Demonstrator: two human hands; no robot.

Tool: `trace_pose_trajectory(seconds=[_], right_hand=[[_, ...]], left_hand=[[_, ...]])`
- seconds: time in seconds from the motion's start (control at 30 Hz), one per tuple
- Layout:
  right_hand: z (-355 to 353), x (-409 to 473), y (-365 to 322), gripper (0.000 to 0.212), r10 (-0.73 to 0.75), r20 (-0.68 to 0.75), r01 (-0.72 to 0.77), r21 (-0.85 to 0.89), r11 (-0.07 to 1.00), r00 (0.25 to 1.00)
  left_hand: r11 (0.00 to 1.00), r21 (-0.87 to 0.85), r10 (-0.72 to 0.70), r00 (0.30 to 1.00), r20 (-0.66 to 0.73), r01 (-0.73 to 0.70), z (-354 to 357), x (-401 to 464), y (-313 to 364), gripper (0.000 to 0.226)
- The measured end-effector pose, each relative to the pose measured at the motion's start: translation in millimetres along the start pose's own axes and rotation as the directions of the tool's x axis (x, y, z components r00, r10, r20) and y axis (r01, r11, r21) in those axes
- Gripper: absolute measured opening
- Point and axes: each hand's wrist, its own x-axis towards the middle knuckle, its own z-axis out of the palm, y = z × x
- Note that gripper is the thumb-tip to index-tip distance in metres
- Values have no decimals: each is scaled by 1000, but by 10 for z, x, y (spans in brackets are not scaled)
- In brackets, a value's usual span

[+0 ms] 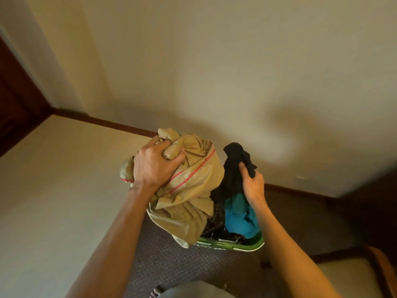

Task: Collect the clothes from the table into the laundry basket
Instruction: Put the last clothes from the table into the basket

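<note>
A green laundry basket (242,244) stands on the carpet by the wall, mostly hidden under clothes. My left hand (154,164) grips a bunched tan garment (193,190) with thin red stripes, held over the basket's left side. My right hand (253,183) pinches a black garment (234,168) that hangs down into the basket. Below it lie a teal cloth (240,216) and a dark patterned piece (214,220) inside the basket. No table is in view.
A cream wall with a dark wooden baseboard (111,123) runs behind the basket. A dark wooden door or frame (15,100) is at the far left. Grey patterned carpet (163,261) covers the floor. A wooden chair with a pale seat (352,274) stands at the lower right.
</note>
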Motion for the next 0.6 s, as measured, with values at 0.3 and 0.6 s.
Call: trace_pose_trajectory(seconds=[0.3,0.6], right_hand=[[-774,459,854,64,329,51,-308,-245,919,943],[-1514,586,1196,48,389,46,-370,-223,902,920]], left_hand=[[1000,-5,7,1000,20,-7,742,119,674,44],[994,19,-108,925,363,108,1922,-87,822,54]])
